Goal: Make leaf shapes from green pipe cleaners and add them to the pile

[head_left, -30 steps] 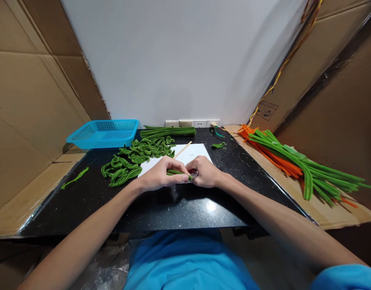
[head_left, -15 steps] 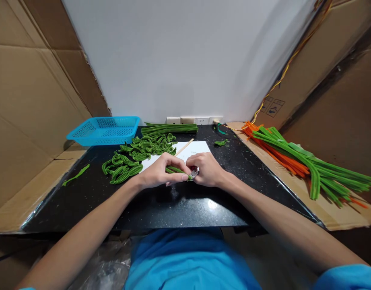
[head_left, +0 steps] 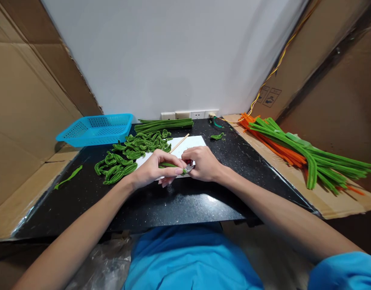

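Note:
My left hand (head_left: 157, 167) is closed, thumb and fingers pinching a dark green pipe cleaner piece (head_left: 167, 164) bent into a loop. My right hand (head_left: 203, 163) wraps round a small silver metal tool (head_left: 189, 168) that looks like clippers, mostly hidden by the fingers. The tool's tip meets the piece's end at my left fingertips. Beneath the hands lies a white sheet (head_left: 197, 141) with a thin wooden stick (head_left: 180, 143) on it. Left of them spreads a pile of looped dark green pipe cleaner pieces (head_left: 134, 149).
A blue plastic basket (head_left: 96, 131) stands at the back left. Straight dark green pipe cleaners (head_left: 164, 125) lie along the wall. Bright green pipe cleaners (head_left: 294, 147) and orange ones (head_left: 274, 145) rest on cardboard at right. One green loop (head_left: 217, 136) lies apart on the black tabletop (head_left: 173, 205).
The view has shifted slightly, so the scene sits a little further left and higher. Both hands keep their grips, with the tool still at the pipe cleaner piece's end.

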The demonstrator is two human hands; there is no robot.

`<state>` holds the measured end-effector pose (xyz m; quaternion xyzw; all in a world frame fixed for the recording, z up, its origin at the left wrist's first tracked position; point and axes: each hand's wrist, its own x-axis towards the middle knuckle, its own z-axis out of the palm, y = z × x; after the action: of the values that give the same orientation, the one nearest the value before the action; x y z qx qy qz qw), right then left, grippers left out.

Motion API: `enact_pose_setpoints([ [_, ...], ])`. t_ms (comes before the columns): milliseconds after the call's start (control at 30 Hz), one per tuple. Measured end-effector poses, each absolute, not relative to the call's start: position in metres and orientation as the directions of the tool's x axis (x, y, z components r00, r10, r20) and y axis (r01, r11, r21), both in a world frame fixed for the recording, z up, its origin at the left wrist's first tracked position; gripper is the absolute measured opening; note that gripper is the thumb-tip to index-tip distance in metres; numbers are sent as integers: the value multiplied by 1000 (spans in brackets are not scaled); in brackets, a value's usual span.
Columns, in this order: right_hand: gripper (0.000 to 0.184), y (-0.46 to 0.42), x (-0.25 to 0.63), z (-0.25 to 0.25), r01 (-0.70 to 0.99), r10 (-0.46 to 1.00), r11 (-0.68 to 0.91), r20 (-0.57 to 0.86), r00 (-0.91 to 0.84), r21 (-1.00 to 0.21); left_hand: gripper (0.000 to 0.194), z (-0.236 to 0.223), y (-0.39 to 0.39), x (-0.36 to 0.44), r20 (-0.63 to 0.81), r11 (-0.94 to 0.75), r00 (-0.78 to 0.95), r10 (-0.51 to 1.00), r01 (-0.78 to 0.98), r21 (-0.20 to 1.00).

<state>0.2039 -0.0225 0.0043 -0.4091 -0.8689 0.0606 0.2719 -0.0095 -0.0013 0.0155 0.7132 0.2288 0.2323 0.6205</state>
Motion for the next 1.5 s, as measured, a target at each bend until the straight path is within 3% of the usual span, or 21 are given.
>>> enact_pose_setpoints([
  [333,22,-23,203,3,650,721,674,501,-478,-350,29,17,-5,-9,20,-25,804,594,-6,1000],
  [733,15,-30,202,9,663,695,696,491,-525,-276,29,20,-8,-10,2,33,829,559,-25,999],
  [867,23,-28,201,8,657,714,682,485,-504,-321,30,17,-8,-10,13,32,801,599,-40,999],
  [1267,11,-34,195,7,552,713,697,361,-601,-457,29,18,-7,-11,15,-11,837,547,-11,1000],
  [1500,13,-30,194,4,497,751,648,372,-546,-577,33,21,-8,-9,26,8,782,623,-40,999],
])
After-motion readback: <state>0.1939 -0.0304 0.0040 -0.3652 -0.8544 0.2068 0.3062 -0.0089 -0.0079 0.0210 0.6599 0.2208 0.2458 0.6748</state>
